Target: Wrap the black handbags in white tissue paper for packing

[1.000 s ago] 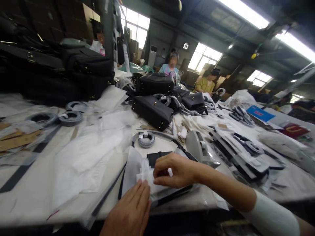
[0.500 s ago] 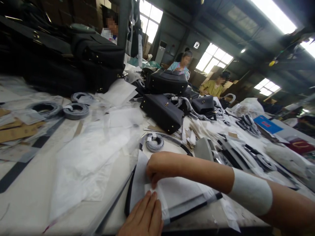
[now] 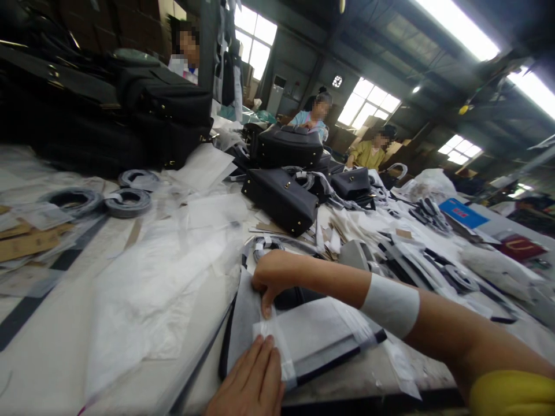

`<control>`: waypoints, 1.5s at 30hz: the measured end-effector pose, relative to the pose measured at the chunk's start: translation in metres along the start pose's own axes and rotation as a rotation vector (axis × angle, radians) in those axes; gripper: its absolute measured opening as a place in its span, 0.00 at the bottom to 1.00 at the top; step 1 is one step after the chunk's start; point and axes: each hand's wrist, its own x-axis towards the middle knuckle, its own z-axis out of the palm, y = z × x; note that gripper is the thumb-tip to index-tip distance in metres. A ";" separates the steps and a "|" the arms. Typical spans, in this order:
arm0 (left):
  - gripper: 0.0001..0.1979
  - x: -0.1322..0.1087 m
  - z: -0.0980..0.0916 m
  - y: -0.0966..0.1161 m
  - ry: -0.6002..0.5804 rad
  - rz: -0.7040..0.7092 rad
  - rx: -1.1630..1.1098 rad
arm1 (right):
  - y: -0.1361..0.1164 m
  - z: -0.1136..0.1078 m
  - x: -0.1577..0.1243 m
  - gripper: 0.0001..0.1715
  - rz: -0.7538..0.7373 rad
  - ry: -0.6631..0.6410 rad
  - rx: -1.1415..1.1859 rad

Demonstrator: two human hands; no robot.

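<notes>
A black bag piece (image 3: pixel 297 297), covered in part by white wrapping paper (image 3: pixel 318 328), lies on the table in front of me. My left hand (image 3: pixel 251 378) lies flat on the paper at the front, its fingers stretched out and together. Just beyond those fingertips, my right hand (image 3: pixel 272 280) bends down with curled fingers. Its thumb presses at the upper end of a whitish tape strip (image 3: pixel 284 357) that runs over the paper. Whatever lies inside the curled fingers is mostly hidden. A pale band wraps the right forearm.
Black handbags (image 3: pixel 281 199) stand across the table, with a large dark stack at left. Wrapped strap coils (image 3: pixel 128 202), plastic sheets (image 3: pixel 143 289) and cardboard pieces (image 3: pixel 32 245) lie at left. Straps and a blue box (image 3: pixel 463 212) are at right. Several people work behind.
My right hand has shifted slightly and its thumb now shows pressing down. More black shows behind the paper, and a yellow sleeve has come into view. The left hand stays nearly in place.
</notes>
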 end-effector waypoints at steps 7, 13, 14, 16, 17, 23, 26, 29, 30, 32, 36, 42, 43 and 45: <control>0.17 0.011 -0.016 0.004 -0.073 -0.016 0.008 | 0.008 -0.002 -0.009 0.12 0.077 0.074 0.210; 0.17 0.014 -0.024 0.010 -0.085 -0.020 0.003 | 0.004 -0.005 -0.040 0.12 0.282 0.272 0.272; 0.17 0.014 -0.024 0.010 -0.080 -0.020 0.005 | 0.000 -0.002 -0.045 0.17 0.286 0.283 0.297; 0.17 0.013 -0.024 0.011 -0.088 -0.020 0.018 | -0.010 0.004 -0.050 0.29 0.284 0.261 0.344; 0.17 0.012 -0.023 0.011 -0.088 -0.016 0.030 | -0.014 0.007 -0.049 0.34 0.294 0.236 0.355; 0.18 0.012 -0.018 0.007 -0.046 0.023 0.062 | -0.011 0.008 -0.015 0.39 0.330 -0.029 0.352; 0.18 0.011 -0.016 0.005 -0.054 0.005 0.034 | -0.002 0.002 -0.002 0.35 0.271 -0.099 0.324; 0.17 0.008 -0.015 0.003 -0.079 0.001 0.014 | 0.003 -0.001 0.002 0.33 0.224 -0.117 0.269; 0.17 0.007 -0.014 0.003 -0.090 0.000 0.007 | 0.003 -0.001 0.004 0.32 0.209 -0.117 0.259; 0.17 0.006 -0.014 0.002 -0.113 -0.010 -0.014 | 0.005 -0.001 0.006 0.30 0.192 -0.105 0.255; 0.17 0.008 -0.018 0.004 -0.121 -0.035 -0.039 | 0.008 0.003 0.011 0.24 0.190 -0.052 0.297; 0.18 0.017 -0.027 0.008 -0.081 -0.054 -0.030 | 0.015 0.008 -0.014 0.05 0.311 0.207 0.447; 0.18 0.018 -0.028 0.009 -0.075 -0.055 -0.037 | 0.013 0.011 -0.026 0.06 0.360 0.294 0.470; 0.17 0.017 -0.030 0.008 -0.062 -0.068 -0.065 | 0.001 0.022 -0.057 0.12 0.465 0.492 0.499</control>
